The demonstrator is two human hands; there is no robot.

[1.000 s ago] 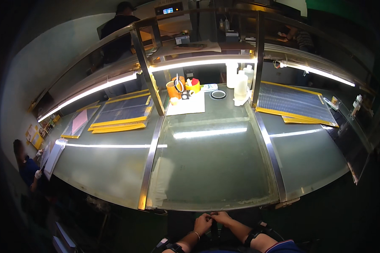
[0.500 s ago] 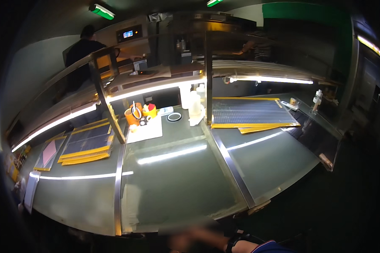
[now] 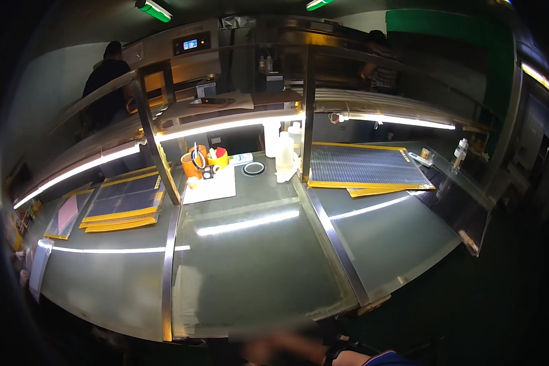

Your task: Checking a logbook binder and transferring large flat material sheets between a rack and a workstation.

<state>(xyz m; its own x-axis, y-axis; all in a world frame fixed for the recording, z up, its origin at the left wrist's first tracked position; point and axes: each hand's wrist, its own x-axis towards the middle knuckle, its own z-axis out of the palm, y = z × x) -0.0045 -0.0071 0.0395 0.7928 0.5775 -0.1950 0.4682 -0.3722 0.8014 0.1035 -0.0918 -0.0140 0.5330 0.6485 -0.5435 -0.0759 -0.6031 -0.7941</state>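
My right hand (image 3: 268, 349) is low in the picture, just off the near edge of a glass-topped table (image 3: 256, 262). It is dark and smeared, so its fingers and anything in them cannot be made out. A black band (image 3: 333, 351) circles the wrist, and a dark blue sleeve shows behind it. My left hand is out of the picture. Farther back on the table stand an orange cup (image 3: 187, 163) with tools, a yellow container (image 3: 218, 160), a white sheet (image 3: 216, 190), a black-rimmed ring (image 3: 254, 169) and pale plastic bottles (image 3: 284, 152).
Yellow-edged dark panels lie at right (image 3: 366, 168) and left (image 3: 122, 198), with a pink sheet (image 3: 68, 211) farther left. Metal strips (image 3: 169, 268) divide the tabletop. Upright posts (image 3: 308, 110) and lit tubes (image 3: 226, 126) span its back. Two people (image 3: 107, 76) stand beyond.
The view has shifted slightly. The person at the back left has moved a little, and another person now shows more fully at the back right. My right arm stays in about the same place.
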